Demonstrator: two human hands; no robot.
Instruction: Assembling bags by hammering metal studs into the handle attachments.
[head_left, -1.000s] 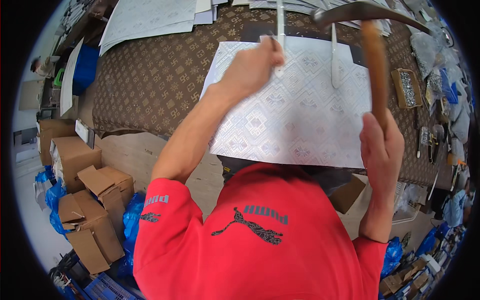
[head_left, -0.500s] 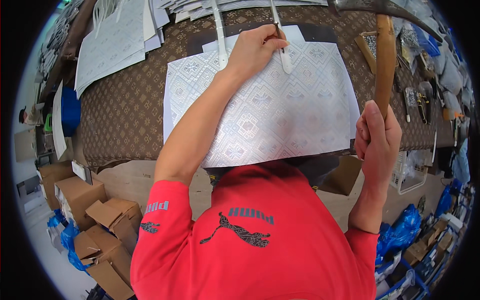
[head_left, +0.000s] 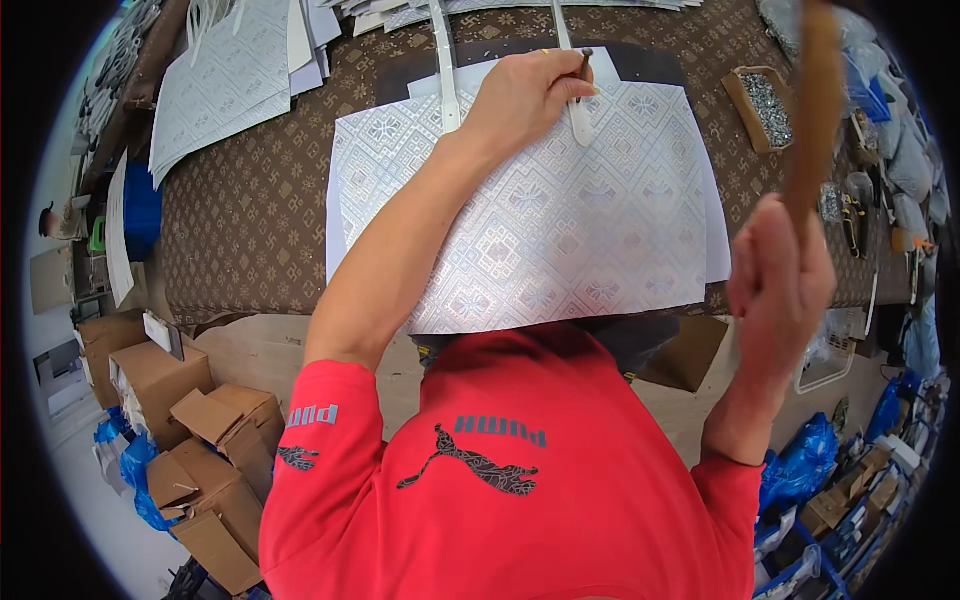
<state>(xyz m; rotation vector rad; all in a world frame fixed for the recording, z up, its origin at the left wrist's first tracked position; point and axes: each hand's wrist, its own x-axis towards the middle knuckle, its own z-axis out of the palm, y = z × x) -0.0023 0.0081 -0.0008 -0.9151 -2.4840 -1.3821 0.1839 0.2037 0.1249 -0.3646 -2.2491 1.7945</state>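
A silvery-white patterned panel (head_left: pixel 560 230) lies on the table before me, over plain white sheets. Two white straps lie across its far edge: a left strap (head_left: pixel 447 85) and a right strap (head_left: pixel 582 128). My left hand (head_left: pixel 520 105) is closed around a slim dark metal punch (head_left: pixel 586 62), held over the right strap; its lower tip is hard to make out. Off to the right, my right hand (head_left: pixel 785 265) grips a hammer by its wooden handle (head_left: pixel 815 110), raised and blurred. The hammer's head is outside the picture.
A small open box (head_left: pixel 762 110) of metal bits stands on the brown patterned tablecloth (head_left: pixel 240 230). More patterned panels (head_left: pixel 225 100) are stacked at the far left, and pliers (head_left: pixel 853 228) lie at the right. Cardboard boxes (head_left: pixel 215 500) and a white basket (head_left: pixel 828 365) are below the table.
The hammer has moved right, and its head has left the picture. My left hand, punch and panel sit slightly farther right. The box of metal bits now shows fully.
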